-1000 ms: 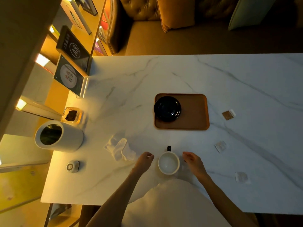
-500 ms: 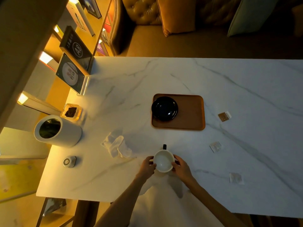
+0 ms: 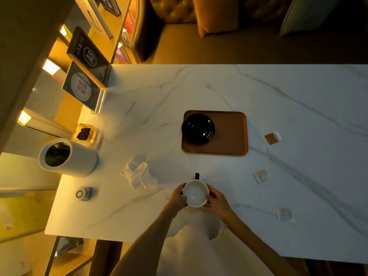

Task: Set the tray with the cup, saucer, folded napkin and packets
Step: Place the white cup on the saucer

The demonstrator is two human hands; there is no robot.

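Observation:
A white cup (image 3: 195,193) with a dark handle pointing away from me stands near the front edge of the marble table. My left hand (image 3: 177,199) grips its left side and my right hand (image 3: 217,202) its right side. Further back lies the brown tray (image 3: 231,134) with a black saucer (image 3: 198,129) on its left half. A crumpled white napkin (image 3: 139,175) lies left of the cup. A brown packet (image 3: 272,138) sits right of the tray, and two pale packets (image 3: 260,175) (image 3: 285,214) lie on the table to my right.
A white cylindrical bin (image 3: 65,157) stands at the left edge beside a small glass dish (image 3: 84,132) and a round puck-like device (image 3: 82,194). Upright sign holders (image 3: 82,89) stand at the back left. A sofa (image 3: 219,30) lies beyond the table.
Both hands closed in from either side of the cup and now clasp it. The cup has stayed where it was on the table.

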